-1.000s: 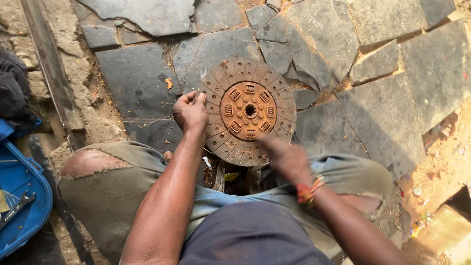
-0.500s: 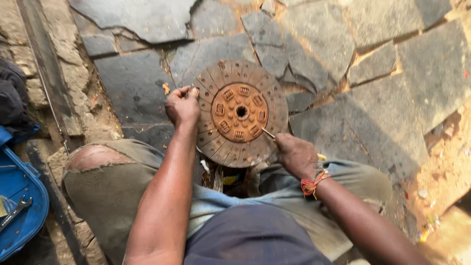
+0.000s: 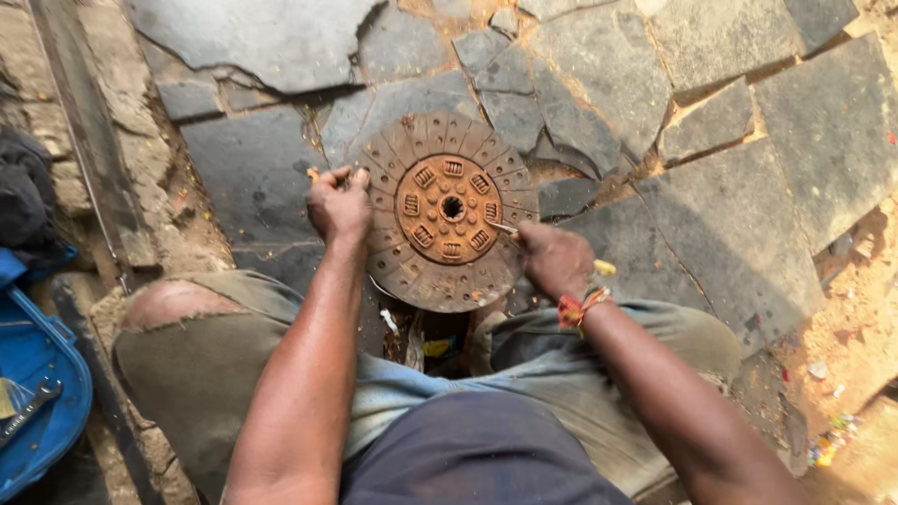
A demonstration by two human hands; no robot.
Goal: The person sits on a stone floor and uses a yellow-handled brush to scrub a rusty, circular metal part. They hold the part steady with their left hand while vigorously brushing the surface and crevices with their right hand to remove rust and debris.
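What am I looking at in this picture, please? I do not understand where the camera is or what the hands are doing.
The camera sits on a person's head and looks down at their own arms and knees. They sit over cracked stone paving. A round rusty metal disc with a hub and small springs stands before them. The left hand has its grip on the disc's edge. The right hand holds a thin tool against the disc. A blue tray with a wrench lies at the left.

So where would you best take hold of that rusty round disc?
By its thin outer rim, from the side. The rusty disc stands tilted on the stone paving, so its edge is free; the left hand already has its grip on the left rim. The centre hub looks bumpy.
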